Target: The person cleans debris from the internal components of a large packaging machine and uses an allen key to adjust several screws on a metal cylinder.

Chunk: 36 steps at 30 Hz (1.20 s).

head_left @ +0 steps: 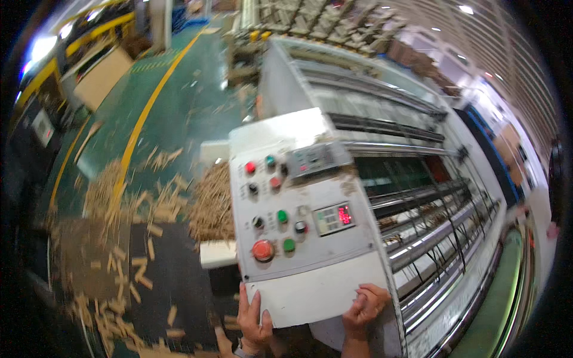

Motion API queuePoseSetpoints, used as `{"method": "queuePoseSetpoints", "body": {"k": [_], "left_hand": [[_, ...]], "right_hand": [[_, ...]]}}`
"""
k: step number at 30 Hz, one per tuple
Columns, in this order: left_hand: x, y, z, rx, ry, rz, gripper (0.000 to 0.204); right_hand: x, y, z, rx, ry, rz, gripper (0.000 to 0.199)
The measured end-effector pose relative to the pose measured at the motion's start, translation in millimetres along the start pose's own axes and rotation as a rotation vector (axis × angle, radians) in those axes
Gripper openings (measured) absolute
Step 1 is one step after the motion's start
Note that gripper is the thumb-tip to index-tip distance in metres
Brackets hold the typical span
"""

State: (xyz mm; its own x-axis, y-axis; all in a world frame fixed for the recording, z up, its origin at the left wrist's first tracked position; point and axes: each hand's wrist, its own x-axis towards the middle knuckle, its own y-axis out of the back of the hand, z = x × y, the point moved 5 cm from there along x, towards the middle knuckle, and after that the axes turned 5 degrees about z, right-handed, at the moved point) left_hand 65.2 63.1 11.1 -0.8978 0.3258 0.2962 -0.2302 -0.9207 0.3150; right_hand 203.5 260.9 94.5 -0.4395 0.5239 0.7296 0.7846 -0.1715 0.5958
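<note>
A white control console [298,134] stands in front of me, with red, green and black buttons, a large red mushroom button [262,250] and a small keypad with a lit red display [334,219]. Below the buttons lies its plain white lower panel [322,289]. My left hand [255,322] is at that panel's left edge, fingers stretched out and apart, holding nothing. At the panel's right side, my right hand [365,304] is closed with its fingers curled in. Whatever may be inside those fingers is hidden.
Right of the console runs a large machine with metal rollers [430,241]. Brown cardboard strips [213,203] lie heaped to the console's left, with more scattered across the green floor and a dark mat [173,274]. A yellow line [156,95] crosses the floor.
</note>
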Motion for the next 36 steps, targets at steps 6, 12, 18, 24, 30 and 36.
{"method": "queuePoseSetpoints", "body": {"k": [6,12,18,24,30,36], "left_hand": [[17,0,-2,0.009,0.001,-0.016,0.035],[3,-9,9,0.016,-0.116,-0.063,0.04],[1,-19,-11,0.086,-0.071,-0.312,0.032],[6,-21,-11,-0.012,-0.175,-0.15,0.037],[14,-20,-18,-0.057,-0.046,-0.099,0.033],[9,-19,-18,0.009,-0.172,-0.01,0.033]], "right_hand": [[-13,-3,2,0.01,0.14,0.346,0.041],[1,-2,-2,-0.044,0.029,0.267,0.04],[-4,-12,18,0.051,0.097,0.262,0.035],[-20,-4,36,-0.005,0.099,0.246,0.036],[-27,-11,35,0.092,0.099,0.257,0.041],[-32,-21,27,0.081,-0.072,0.202,0.021]]}}
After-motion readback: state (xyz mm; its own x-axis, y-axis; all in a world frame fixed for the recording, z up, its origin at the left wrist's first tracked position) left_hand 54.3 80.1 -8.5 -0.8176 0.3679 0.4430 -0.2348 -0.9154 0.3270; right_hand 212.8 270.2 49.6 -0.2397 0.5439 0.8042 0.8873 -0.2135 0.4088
